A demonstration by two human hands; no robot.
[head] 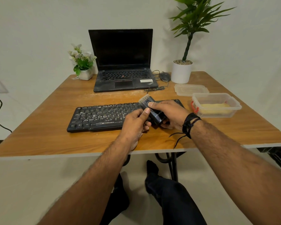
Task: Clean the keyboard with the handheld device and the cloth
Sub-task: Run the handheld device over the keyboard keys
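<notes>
At frame centre both hands grip the handheld device (150, 111): right hand (169, 113) fingers wrapped round its body, left hand (134, 122) fingers pinching its side. Its long axis tilts up-left, bristles over the keyboard (104, 116) lying crosswise on the tabletop (55, 127) just beyond.

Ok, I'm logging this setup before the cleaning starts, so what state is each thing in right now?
Handheld device: held by both hands above the keyboard, brush end pointing away.
Left hand: grips the device.
Right hand: grips the device, thumb on top.
Keyboard: flat on the table, dusty.
Laptop: lid open, screen dark.
Plastic container: lid off.
Lid: lying behind the container.
</notes>
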